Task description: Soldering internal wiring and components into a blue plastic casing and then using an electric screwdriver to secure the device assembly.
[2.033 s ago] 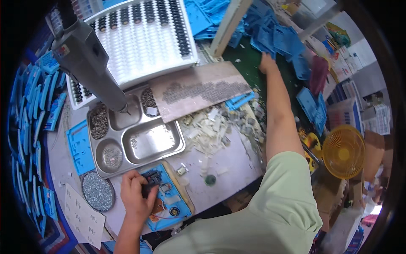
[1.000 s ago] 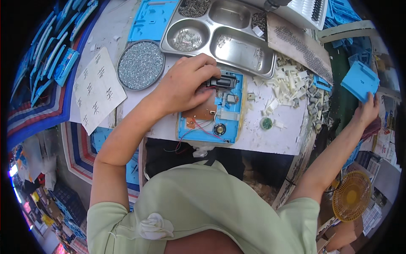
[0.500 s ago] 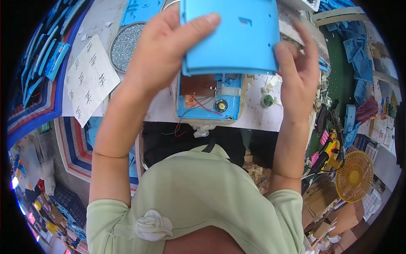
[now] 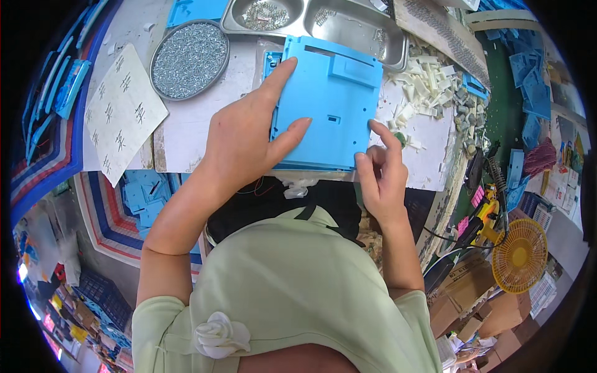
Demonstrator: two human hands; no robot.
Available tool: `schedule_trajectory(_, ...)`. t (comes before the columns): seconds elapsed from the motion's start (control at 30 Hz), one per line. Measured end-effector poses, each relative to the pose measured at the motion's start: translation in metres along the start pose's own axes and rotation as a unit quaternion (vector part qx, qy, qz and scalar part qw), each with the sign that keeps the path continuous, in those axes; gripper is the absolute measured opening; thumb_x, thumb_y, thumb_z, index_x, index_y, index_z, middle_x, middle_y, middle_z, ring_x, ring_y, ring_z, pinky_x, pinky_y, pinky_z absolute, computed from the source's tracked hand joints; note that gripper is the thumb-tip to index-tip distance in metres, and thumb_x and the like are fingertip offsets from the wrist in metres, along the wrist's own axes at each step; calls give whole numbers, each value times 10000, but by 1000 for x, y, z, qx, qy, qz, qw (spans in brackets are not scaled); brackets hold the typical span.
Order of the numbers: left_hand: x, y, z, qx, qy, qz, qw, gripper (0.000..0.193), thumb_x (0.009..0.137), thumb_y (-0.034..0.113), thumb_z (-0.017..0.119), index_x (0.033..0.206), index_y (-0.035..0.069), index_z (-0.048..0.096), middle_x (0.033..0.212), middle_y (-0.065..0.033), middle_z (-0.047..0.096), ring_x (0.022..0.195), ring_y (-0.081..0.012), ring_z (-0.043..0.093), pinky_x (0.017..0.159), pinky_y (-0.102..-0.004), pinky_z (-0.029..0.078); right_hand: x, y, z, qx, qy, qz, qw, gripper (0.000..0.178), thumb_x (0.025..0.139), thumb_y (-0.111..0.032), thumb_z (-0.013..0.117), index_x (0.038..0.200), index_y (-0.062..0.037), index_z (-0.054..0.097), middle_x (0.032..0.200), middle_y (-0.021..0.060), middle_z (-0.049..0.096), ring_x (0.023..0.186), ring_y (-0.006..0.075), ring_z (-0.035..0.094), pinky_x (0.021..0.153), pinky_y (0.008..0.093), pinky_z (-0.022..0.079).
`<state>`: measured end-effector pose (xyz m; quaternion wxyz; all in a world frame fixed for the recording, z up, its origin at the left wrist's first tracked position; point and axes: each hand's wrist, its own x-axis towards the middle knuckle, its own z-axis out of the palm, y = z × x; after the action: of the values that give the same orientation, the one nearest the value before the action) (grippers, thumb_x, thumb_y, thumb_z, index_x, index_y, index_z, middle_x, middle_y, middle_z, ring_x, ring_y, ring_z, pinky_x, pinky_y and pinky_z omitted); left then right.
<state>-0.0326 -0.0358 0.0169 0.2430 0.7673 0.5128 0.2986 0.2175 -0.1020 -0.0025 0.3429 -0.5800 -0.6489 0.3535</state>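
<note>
A flat blue plastic cover [image 4: 329, 93] with a small slot and a raised block lies over the blue casing [image 4: 269, 65], of which only a strip at the upper left shows. My left hand [image 4: 249, 130] grips the cover's left side, index finger along the edge and thumb on top. At the lower right corner, my right hand [image 4: 384, 174] holds the edge with bent fingers, thumb low and index finger higher up. The circuit board and speaker inside the casing are hidden beneath the cover. Thin wire ends [image 4: 258, 185] hang below the near edge.
Left of the cover stand a round dish of small screws [image 4: 189, 59] and a sheet of handwritten paper [image 4: 124, 115]. A divided metal tray [image 4: 354, 34] sits behind. White plastic bits [image 4: 429, 84] are heaped to the right. A yellow fan [image 4: 520, 256] stands farther right.
Both hands have lowered the blue cover toward me, from above the table onto the casing. It now hides the board, speaker and most wires. The metal tray behind has come into view.
</note>
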Motion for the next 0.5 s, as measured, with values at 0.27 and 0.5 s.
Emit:
schedule_trajectory(0.27, -7, -8, -1, -65, -6, -35, 997, 722, 876, 211, 755, 1517, 46, 467, 720, -57, 535, 613, -153, 499, 586, -278, 431, -5, 10, 3, 45, -18, 0, 999, 466, 951, -58, 657, 1396, 2, 531, 612, 6, 448, 533, 107, 426, 534, 264, 361)
schedule_trajectory(0.5, -23, -2, -6, -53, 6, -98, 994, 692, 890, 182, 752, 1504, 17, 481, 686, -19, 453, 601, -122, 445, 571, -269, 406, 19, -2, -3, -61, -77, -68, 993, 532, 921, -127, 718, 1428, -63, 572, 629, 79, 562, 535, 215, 565, 544, 333, 455)
